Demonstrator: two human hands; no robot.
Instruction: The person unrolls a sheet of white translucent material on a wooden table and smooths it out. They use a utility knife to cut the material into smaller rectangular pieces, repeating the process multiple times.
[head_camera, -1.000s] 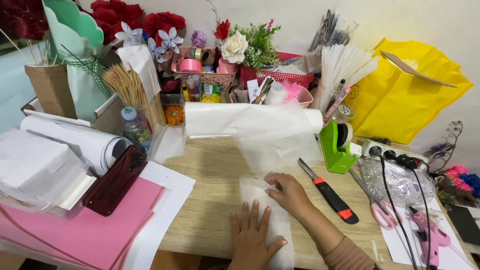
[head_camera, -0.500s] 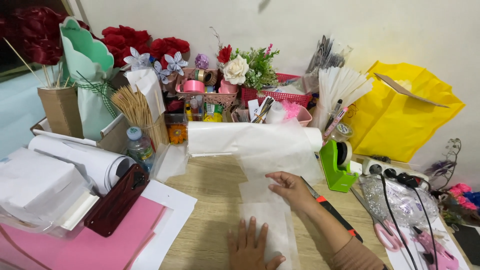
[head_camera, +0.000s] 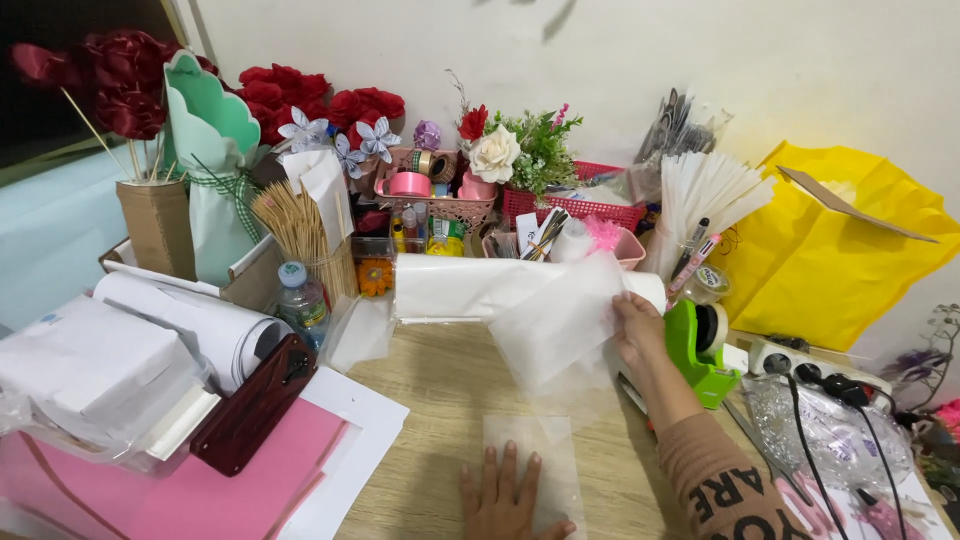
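- Clear plastic sheet (head_camera: 560, 325), pulled off the white roll (head_camera: 470, 287), is pinched by the right hand (head_camera: 636, 335) at its edge.
- Left hand (head_camera: 508, 495) lies flat, fingers spread, pressing a cut clear piece (head_camera: 530, 450) onto the table (head_camera: 440, 400).
- Green tape dispenser (head_camera: 700, 345) sits just right of the right hand; yellow bag (head_camera: 830, 260) lies beyond.

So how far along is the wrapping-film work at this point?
Done: one cut film piece lies flat on the table, pinned by the left hand. In hand: the right hand holds a loose sheet at the roll. Left: that sheet looks not yet laid flat. Whether it is cut free is unclear.
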